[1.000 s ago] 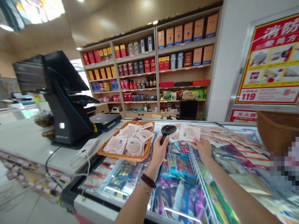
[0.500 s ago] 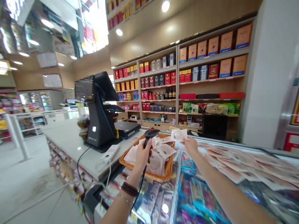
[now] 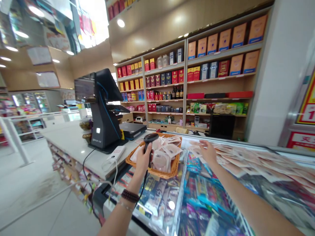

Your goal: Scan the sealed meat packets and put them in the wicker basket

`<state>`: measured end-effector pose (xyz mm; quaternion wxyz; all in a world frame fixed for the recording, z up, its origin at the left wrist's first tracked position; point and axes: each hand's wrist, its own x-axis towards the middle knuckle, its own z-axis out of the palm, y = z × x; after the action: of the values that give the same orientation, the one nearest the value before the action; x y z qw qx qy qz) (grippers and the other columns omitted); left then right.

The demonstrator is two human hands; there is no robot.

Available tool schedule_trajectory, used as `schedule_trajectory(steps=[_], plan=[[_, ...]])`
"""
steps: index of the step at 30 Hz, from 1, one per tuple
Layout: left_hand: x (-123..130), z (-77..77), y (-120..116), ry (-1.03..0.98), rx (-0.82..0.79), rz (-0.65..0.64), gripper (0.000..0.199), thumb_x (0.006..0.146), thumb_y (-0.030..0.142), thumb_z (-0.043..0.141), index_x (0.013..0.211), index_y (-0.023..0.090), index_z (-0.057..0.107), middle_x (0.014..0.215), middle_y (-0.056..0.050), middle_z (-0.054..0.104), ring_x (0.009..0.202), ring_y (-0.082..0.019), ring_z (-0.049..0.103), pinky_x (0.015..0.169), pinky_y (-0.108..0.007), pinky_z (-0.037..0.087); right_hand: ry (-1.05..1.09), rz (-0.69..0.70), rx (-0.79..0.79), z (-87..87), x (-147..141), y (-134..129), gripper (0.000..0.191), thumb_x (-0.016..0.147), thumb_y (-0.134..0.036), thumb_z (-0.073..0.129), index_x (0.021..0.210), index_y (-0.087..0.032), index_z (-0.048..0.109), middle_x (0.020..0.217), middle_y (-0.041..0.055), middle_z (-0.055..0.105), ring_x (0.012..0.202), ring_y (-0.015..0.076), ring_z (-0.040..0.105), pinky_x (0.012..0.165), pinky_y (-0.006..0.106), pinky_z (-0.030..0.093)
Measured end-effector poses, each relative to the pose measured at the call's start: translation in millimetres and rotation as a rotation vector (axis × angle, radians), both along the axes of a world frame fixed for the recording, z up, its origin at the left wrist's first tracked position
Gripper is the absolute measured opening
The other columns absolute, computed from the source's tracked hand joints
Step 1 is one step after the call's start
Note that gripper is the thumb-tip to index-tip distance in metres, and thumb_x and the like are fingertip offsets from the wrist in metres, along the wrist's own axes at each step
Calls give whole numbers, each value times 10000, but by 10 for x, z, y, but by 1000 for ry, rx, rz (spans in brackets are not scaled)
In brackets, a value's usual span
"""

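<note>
My left hand point(image 3: 143, 159) is wrapped around the handle of a black barcode scanner point(image 3: 151, 138), its cable running down past my wrist. The scanner head is over the left part of an orange wicker basket point(image 3: 172, 173) heaped with small clear-wrapped packets point(image 3: 161, 160). To the right of the basket, my right hand point(image 3: 208, 152) is over the glass top, its fingers slightly apart beside pale flat packets point(image 3: 195, 150). Contact between those fingers and a packet is blurred. More flat packets point(image 3: 248, 157) lie overlapping in a long spread further right.
A black register terminal point(image 3: 104, 111) stands on the white counter point(image 3: 71, 139) at left, beside a white power strip point(image 3: 114, 157) with cables. Under the glass lie colourful packaged goods point(image 3: 204, 193). Shelves of boxes point(image 3: 174, 77) line the back wall.
My right hand has moved right and away from the basket; the packet held up in it earlier is no longer raised. My left hand has shifted slightly left in view with the scanner.
</note>
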<state>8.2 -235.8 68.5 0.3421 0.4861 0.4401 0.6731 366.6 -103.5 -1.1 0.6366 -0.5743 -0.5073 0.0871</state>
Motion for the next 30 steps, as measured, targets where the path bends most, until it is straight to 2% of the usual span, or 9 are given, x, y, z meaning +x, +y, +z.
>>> schedule_trajectory(steps=[3,9,13,16,21,23,27,29,30], plan=[[304,3,-30,13,20,-66,798,692,982,839,710,206,653,589,4,604,454,-106,517,407,-212,379,-78,-85,27,-78,502,-345,232,853,-417,628,984,-266,746,1117,139,841,972,323,754,1003,520,629],[1121,-104,-71,-32,16,-337,760,728,942,853,763,214,637,611,20,617,415,-89,508,406,-213,358,-268,-389,23,-182,1524,-1020,238,872,-395,622,1028,-252,733,1145,180,808,1186,395,696,1178,619,530],[1620,-227,-116,-73,-28,-459,777,700,939,878,756,207,621,656,5,644,427,-82,523,408,-214,358,-275,-510,-75,-280,1975,-1338,297,868,-386,651,1110,-242,746,1232,186,804,1263,410,692,1216,614,511],[1910,-332,-143,-115,-83,-534,788,673,935,898,761,205,614,660,7,643,439,-79,526,417,-209,369,-287,-479,-170,-374,2078,-1482,331,851,-391,717,1142,-240,761,1266,177,814,1288,408,710,1217,584,526],[2206,-534,-170,-134,-155,-566,828,639,986,870,730,205,612,602,24,594,437,-78,510,413,-201,356,-316,-395,-209,-456,1944,-1516,333,835,-493,837,1074,-263,815,1242,152,842,1322,411,712,1217,564,536],[2248,-615,-181,-130,-164,-569,839,627,997,868,711,204,609,595,26,586,429,-74,506,410,-199,346,-315,-416,-259,-445,1880,-1460,317,868,-571,836,927,-260,819,1173,167,849,1325,429,718,1228,592,522],[2241,-742,-187,-125,-167,-582,814,637,955,908,735,202,616,640,27,617,411,-71,507,404,-205,344,-150,-580,-479,-405,1802,-1270,557,888,-764,800,637,-271,736,890,206,813,1233,511,756,1134,706,528],[2223,-784,-174,-114,-178,-586,792,668,937,910,754,205,619,645,27,618,410,-78,510,404,-211,348,-68,-603,-439,-385,1776,-1169,575,806,-788,867,587,-283,700,793,189,786,1207,524,763,1089,706,533],[2216,-799,-164,-112,-183,-579,784,680,933,905,759,207,619,645,27,617,411,-79,508,404,-213,348,-45,-565,-375,-372,1764,-1127,561,770,-765,903,577,-288,681,770,181,778,1212,523,761,1074,694,535]])
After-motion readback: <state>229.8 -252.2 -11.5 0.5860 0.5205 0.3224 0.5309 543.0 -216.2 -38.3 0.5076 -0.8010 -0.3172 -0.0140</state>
